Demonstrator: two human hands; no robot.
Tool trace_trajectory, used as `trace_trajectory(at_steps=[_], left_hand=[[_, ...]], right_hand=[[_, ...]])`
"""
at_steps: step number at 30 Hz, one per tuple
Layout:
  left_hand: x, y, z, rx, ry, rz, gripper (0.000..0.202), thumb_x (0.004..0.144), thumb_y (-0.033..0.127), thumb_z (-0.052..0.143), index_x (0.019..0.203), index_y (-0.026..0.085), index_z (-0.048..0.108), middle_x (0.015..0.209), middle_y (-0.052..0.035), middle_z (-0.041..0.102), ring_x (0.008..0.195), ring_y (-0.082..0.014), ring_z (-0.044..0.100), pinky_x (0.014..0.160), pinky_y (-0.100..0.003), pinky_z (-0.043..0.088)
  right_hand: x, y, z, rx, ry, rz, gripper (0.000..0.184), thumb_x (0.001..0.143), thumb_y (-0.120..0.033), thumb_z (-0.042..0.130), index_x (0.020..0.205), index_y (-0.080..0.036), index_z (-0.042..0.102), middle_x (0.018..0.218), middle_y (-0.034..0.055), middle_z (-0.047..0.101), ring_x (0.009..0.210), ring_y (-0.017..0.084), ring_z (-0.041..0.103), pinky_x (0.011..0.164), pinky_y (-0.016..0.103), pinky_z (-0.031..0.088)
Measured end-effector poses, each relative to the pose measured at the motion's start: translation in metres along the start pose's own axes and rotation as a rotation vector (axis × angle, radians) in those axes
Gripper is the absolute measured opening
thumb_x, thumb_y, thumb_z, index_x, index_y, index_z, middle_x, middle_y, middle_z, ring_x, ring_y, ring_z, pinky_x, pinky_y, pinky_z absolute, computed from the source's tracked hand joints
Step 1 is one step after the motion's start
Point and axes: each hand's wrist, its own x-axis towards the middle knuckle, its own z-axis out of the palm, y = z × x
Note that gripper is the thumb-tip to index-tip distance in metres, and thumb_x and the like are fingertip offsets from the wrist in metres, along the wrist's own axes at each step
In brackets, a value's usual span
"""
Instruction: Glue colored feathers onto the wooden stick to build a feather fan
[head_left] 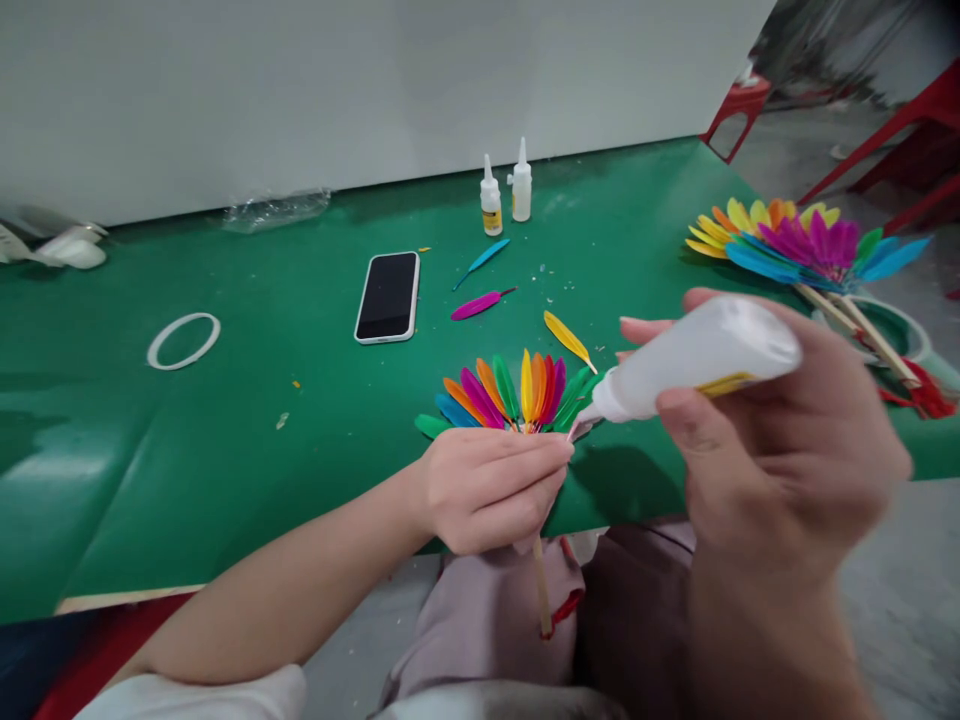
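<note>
Head view: the left grip (495, 490) holds a bright feather fan (527, 388); the right grip (787, 450) holds a white bottle (694, 355), tip slanting down near the fan.

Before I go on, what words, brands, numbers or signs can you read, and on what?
None can be read.
Held bottle, in the right hand: yellow label, angled and blurred.
Left standing bottle: label too small.
Right standing bottle: label too small.
Phone: dark screen, no text visible.
</note>
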Motion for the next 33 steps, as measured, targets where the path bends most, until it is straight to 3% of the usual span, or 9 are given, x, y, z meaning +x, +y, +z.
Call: trace_trajectory(at_steps=[3, 7, 12, 17, 22, 25, 30, 33], left_hand=[[-0.0015, 0.0000, -0.0002, 0.011, -0.005, -0.008, 0.008, 0.079, 0.009, 0.055, 0.080, 0.006, 0.062, 0.084, -0.0156, 0.070, 0.087, -0.0213, 0.066, 0.074, -0.027, 0.057], [-0.0029, 0.0003, -0.0014, 0.017, -0.015, -0.009, 0.012, 0.081, 0.012, 0.053, 0.082, 0.006, 0.062, 0.086, -0.0153, 0.070, 0.089, -0.0207, 0.065, 0.077, -0.027, 0.056], [-0.0029, 0.0017, -0.0022, -0.002, -0.026, -0.026, 0.012, 0.081, 0.014, 0.053, 0.082, 0.005, 0.062, 0.088, -0.0160, 0.069, 0.090, -0.0214, 0.065, 0.078, -0.027, 0.056], [-0.0023, 0.0019, -0.0023, 0.002, -0.022, -0.022, 0.010, 0.080, 0.011, 0.054, 0.081, 0.005, 0.062, 0.087, -0.0159, 0.069, 0.089, -0.0212, 0.065, 0.079, -0.027, 0.056], [-0.0012, 0.0017, -0.0036, -0.008, -0.031, -0.022, 0.012, 0.081, 0.013, 0.053, 0.081, 0.005, 0.062, 0.086, -0.0166, 0.069, 0.089, -0.0219, 0.065, 0.079, -0.028, 0.056], [-0.0009, 0.0019, -0.0034, -0.006, -0.021, -0.014, 0.011, 0.081, 0.011, 0.052, 0.080, 0.006, 0.062, 0.085, -0.0162, 0.070, 0.089, -0.0217, 0.065, 0.078, -0.027, 0.056], [-0.0012, 0.0025, -0.0029, -0.020, -0.012, -0.013, 0.012, 0.081, 0.012, 0.052, 0.079, 0.005, 0.062, 0.085, -0.0168, 0.070, 0.089, -0.0223, 0.065, 0.079, -0.027, 0.056], [-0.0011, 0.0035, -0.0036, -0.036, -0.024, -0.021, 0.011, 0.079, 0.009, 0.053, 0.080, 0.004, 0.062, 0.084, -0.0171, 0.069, 0.090, -0.0229, 0.065, 0.080, -0.028, 0.056]], right_hand=[[-0.0001, -0.0001, 0.0012, 0.046, 0.034, -0.021, 0.039, 0.074, -0.014, 0.062, 0.111, -0.024, 0.054, 0.111, -0.0010, 0.052, 0.095, 0.017, 0.058, 0.083, 0.031, 0.054], [-0.0007, 0.0030, 0.0004, -0.051, -0.071, 0.075, 0.046, 0.072, -0.021, 0.066, 0.115, -0.025, 0.051, 0.107, 0.0004, 0.056, 0.094, 0.018, 0.059, 0.080, 0.033, 0.054], [0.0008, 0.0027, -0.0001, 0.037, 0.048, -0.010, 0.041, 0.073, -0.013, 0.062, 0.111, -0.027, 0.054, 0.111, -0.0020, 0.053, 0.095, 0.016, 0.058, 0.084, 0.031, 0.053], [-0.0001, -0.0008, 0.0022, -0.026, -0.030, 0.019, 0.045, 0.071, -0.017, 0.065, 0.113, -0.027, 0.053, 0.111, -0.0013, 0.054, 0.095, 0.019, 0.058, 0.082, 0.036, 0.053], [0.0009, -0.0008, 0.0011, 0.002, 0.045, -0.036, 0.036, 0.074, -0.017, 0.062, 0.107, -0.028, 0.057, 0.110, -0.0015, 0.053, 0.093, 0.017, 0.058, 0.081, 0.034, 0.054], [0.0017, 0.0011, -0.0001, -0.010, -0.036, -0.004, 0.042, 0.071, -0.017, 0.065, 0.111, -0.027, 0.055, 0.110, -0.0005, 0.055, 0.093, 0.018, 0.059, 0.080, 0.033, 0.054], [0.0034, 0.0025, 0.0004, 0.032, 0.060, -0.004, 0.034, 0.074, -0.013, 0.061, 0.107, -0.024, 0.057, 0.108, 0.0008, 0.055, 0.093, 0.018, 0.059, 0.081, 0.033, 0.053], [0.0035, 0.0027, 0.0024, 0.049, 0.033, -0.012, 0.035, 0.074, -0.013, 0.061, 0.107, -0.023, 0.057, 0.107, 0.0016, 0.055, 0.090, 0.018, 0.060, 0.078, 0.032, 0.055]])
